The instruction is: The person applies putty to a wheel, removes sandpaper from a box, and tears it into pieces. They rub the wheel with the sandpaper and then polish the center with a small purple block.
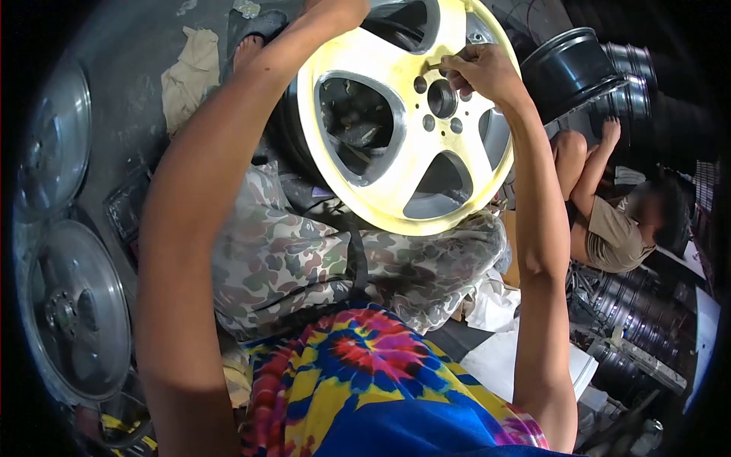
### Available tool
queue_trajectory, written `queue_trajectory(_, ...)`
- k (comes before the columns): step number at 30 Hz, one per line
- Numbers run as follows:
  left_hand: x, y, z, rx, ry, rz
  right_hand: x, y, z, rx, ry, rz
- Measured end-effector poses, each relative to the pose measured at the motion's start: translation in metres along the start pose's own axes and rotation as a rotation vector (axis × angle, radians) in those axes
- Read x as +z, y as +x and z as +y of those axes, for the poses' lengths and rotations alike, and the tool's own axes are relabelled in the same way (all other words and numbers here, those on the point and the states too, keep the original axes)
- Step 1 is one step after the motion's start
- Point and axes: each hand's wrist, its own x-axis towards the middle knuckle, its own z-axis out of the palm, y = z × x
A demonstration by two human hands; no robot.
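A pale yellow car wheel rim with wide spokes stands tilted in front of my legs, its hub hole and bolt holes facing me. My right hand is over the spoke just above the hub, fingers pinched on a small brown folded piece; it looks like sandpaper. At the top edge of the view my left hand is by the rim's upper left side. Its fingers are cut off by the frame, so their hold cannot be seen. Bare grey metal shows around the window edges between the spokes.
Two silver wheels stand at the left. A beige cloth lies on the floor. Dark rims are at upper right, near another person sitting low. White sheets lie by my right arm.
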Motion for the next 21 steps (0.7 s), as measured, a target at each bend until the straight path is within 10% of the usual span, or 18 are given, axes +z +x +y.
queue_trajectory(9, 0.002, 0.001, -0.001, 0.071, 0.023, 0.032, -0.021, -0.023, -0.001, -0.049, 0.477, 0.025)
queue_trajectory(21, 0.002, -0.004, 0.006, 0.441, 0.226, 0.368, -0.031, -0.047, 0.091, -0.104, 0.117, 0.239)
